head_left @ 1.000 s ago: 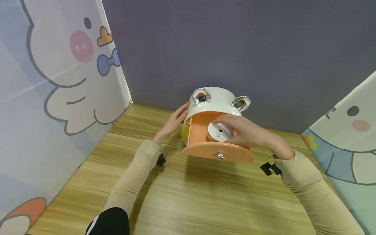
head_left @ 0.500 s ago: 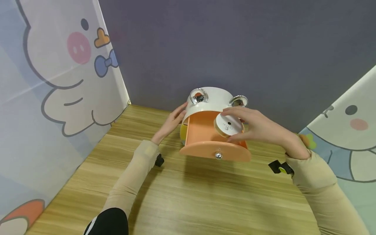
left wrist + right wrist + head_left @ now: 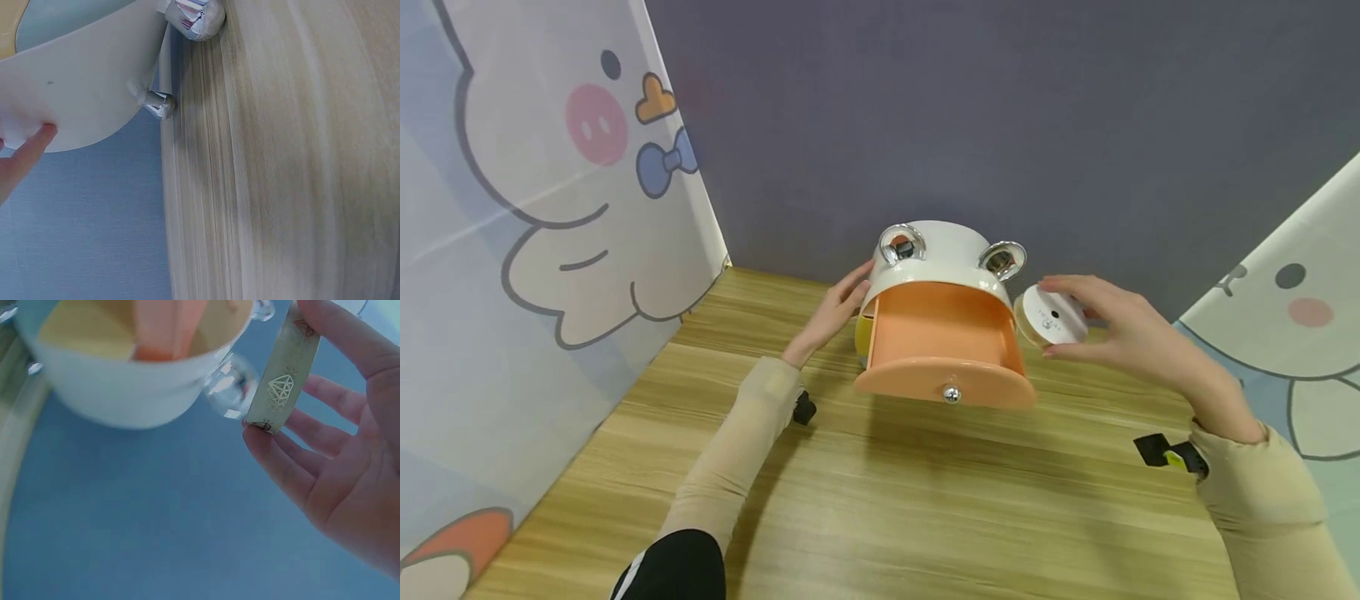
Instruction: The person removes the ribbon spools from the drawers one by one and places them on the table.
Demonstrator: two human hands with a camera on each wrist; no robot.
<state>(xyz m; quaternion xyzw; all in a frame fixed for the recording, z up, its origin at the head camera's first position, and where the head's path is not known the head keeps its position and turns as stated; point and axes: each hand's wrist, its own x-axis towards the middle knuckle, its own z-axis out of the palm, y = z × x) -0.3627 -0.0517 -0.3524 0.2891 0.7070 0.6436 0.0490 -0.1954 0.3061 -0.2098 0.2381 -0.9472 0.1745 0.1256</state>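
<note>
A white bear-shaped storage box with two chrome ears stands at the back of the wooden table. Its orange drawer is pulled out and looks empty. My left hand rests with straight fingers against the box's left side; one fingertip touches the white shell. My right hand holds a round white spool of ribbon in the air, to the right of the drawer. The wrist view shows the spool pinched edge-on between thumb and fingers.
Cartoon-printed panels stand on the left and right, and a grey wall closes the back. Below the orange drawer a yellow part of the box shows. A silver knob sits on the drawer's front.
My right hand lifted the white spool out of the orange drawer and carried it to the right, clear of the box. The left hand stayed against the box.
</note>
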